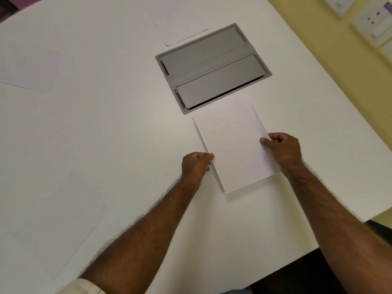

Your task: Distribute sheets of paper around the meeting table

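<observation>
Holding a paper sheet (232,143) by both long edges, left hand (196,164) and right hand (283,148) fingers pinching it, just beside the grey cable hatch (212,66) at 6 o'clock. Long axis running 11-to-5. Best lowering it flat on the table (106,134), releasing both sides together.

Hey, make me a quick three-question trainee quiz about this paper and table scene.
1. True or false: both hands grip the sheet.
2. What lies just beyond that sheet: A) grey cable hatch, B) laptop, C) mug?
3. How many other sheets lie on the table?

Key: 1 true: left hand and right hand pinch opposite edges. 2 A. 3 three: far sheet, left sheet, near-left sheet.
</observation>
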The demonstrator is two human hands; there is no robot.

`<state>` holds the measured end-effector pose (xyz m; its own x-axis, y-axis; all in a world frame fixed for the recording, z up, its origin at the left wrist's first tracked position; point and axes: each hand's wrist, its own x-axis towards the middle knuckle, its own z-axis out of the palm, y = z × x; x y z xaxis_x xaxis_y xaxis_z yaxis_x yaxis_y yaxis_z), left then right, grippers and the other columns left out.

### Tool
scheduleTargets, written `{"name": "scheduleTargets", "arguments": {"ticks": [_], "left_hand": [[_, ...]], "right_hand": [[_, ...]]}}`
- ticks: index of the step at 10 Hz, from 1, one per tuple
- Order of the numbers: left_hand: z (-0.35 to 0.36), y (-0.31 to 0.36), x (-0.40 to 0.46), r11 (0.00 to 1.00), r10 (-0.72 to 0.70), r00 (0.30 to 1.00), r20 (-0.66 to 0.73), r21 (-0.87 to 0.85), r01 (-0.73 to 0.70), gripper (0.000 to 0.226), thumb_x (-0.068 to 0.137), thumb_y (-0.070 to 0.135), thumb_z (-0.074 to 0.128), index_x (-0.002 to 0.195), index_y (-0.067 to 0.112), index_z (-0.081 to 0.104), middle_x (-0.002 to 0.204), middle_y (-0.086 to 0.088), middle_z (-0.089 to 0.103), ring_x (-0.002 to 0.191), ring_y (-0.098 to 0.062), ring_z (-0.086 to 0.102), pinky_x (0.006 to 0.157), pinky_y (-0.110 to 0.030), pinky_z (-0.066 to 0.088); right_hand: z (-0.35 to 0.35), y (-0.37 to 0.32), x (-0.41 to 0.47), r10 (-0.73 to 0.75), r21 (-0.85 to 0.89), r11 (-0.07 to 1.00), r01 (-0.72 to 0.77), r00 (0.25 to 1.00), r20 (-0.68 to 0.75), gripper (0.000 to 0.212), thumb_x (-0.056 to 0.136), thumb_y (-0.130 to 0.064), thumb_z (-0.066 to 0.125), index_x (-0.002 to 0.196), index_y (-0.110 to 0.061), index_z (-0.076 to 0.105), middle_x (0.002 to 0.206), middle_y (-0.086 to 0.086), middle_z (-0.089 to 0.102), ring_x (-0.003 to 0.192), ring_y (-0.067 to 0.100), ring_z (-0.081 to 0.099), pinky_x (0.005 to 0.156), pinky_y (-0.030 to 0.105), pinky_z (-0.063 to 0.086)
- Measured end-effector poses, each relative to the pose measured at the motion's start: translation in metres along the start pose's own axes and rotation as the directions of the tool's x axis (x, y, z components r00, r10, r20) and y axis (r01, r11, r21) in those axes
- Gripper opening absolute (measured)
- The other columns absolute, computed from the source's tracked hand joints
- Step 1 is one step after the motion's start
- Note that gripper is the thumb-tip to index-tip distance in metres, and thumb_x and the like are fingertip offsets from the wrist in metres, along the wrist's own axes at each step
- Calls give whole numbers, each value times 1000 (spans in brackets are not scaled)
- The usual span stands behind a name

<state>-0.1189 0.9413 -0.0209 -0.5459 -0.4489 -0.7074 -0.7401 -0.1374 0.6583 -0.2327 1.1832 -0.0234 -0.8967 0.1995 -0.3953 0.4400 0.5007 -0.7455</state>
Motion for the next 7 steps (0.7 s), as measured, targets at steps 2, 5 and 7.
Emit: {"name": "scheduleTargets", "arguments": {"ticks": [2,5,7], "left_hand": [[18,-6,15,999,13,999,-40,47,-11,18,84,30,82,87,13,81,73,1,77,55,-11,68,62,-24,54],[31,-15,16,994,63,994,-94,98,-53,15,82,30,81,71,20,78,72,0,77,65,-16,69,71,-28,60],[13,-22,12,987,79,992,-101,150,-63,22,83,32,77,69,15,77,68,5,72,69,-18,67,71,-27,57]], "right_hand": [[1,14,29,-7,-15,1000,8,999,52,29,83,-25,88,107,-11,82,94,5,75,83,18,66,81,33,55],[3,23,32,-11,-55,998,14,998,59,27,82,-26,85,107,-16,81,94,-1,72,83,17,65,79,29,53],[11,19,19,-84,-174,982,77,996,-34,43,84,-31,84,123,-14,75,110,6,73,99,21,67,98,38,55]]}}
